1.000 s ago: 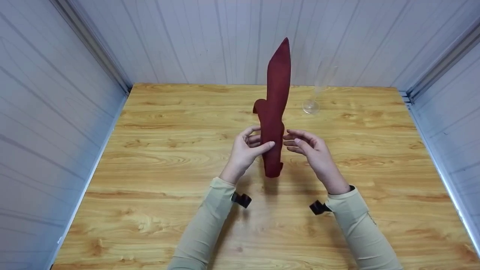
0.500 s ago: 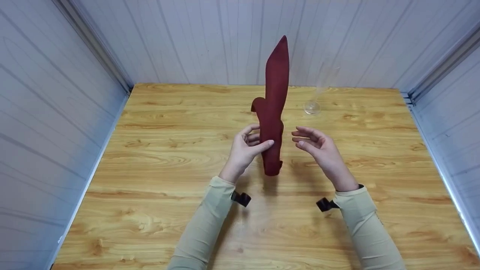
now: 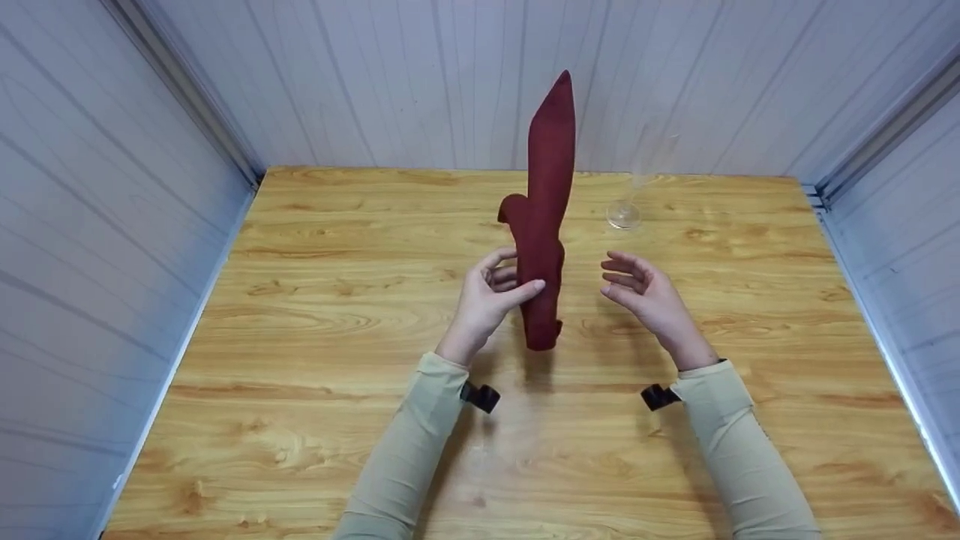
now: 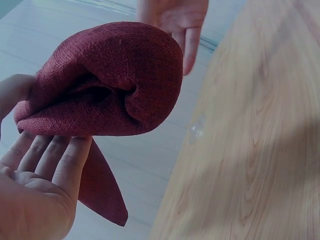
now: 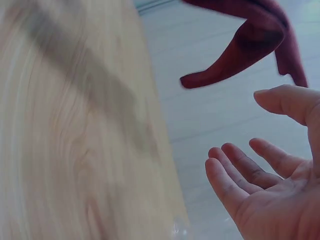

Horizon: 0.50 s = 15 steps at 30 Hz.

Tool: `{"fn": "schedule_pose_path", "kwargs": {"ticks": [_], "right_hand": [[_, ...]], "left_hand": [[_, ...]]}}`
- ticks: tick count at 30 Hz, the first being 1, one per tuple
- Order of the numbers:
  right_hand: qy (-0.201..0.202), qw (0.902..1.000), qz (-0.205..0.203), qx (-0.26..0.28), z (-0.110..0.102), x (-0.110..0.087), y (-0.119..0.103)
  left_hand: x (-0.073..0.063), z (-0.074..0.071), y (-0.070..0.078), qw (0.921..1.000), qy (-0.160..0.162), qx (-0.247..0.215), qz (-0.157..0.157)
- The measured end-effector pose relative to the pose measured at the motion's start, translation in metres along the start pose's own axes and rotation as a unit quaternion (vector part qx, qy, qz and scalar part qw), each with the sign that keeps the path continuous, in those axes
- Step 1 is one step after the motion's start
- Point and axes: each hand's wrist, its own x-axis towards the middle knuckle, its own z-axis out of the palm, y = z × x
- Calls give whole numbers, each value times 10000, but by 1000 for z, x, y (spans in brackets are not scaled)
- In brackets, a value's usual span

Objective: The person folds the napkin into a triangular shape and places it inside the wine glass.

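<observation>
A dark red cloth napkin (image 3: 550, 172), rolled and folded into a tall pointed shape, is held upright above the table by my left hand (image 3: 484, 304). The thumb lies across its front and the fingers go behind it. In the left wrist view the rolled lower end of the napkin (image 4: 115, 80) shows a hollow, with layers curling inward. My right hand (image 3: 649, 300) stands off to the right of the napkin, fingers loosely bent and holding nothing. The right wrist view shows its fingers (image 5: 227, 182) apart from the cloth, whose curled flap (image 5: 220, 72) hangs beyond.
A clear stemmed glass (image 3: 624, 214) stands upright at the back right of the wooden table (image 3: 337, 322), its tall bowl faint against the wall. Pale panel walls (image 3: 375, 82) enclose the table at the back and both sides.
My right hand has drawn away from the napkin to the right. The left hand keeps its grip, and the napkin has shifted very slightly left.
</observation>
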Motion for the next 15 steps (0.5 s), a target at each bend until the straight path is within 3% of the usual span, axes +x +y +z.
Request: {"fn": "schedule_pose_path", "kwargs": {"ticks": [8,15], "right_hand": [[406,9984,360,-182,-16,19,16],[766,9958,503,-29,-29,36,16]], "left_hand": [[3,0,-3,10000,31,0,-45],[6,0,-6,10000,51,41,-65]]}}
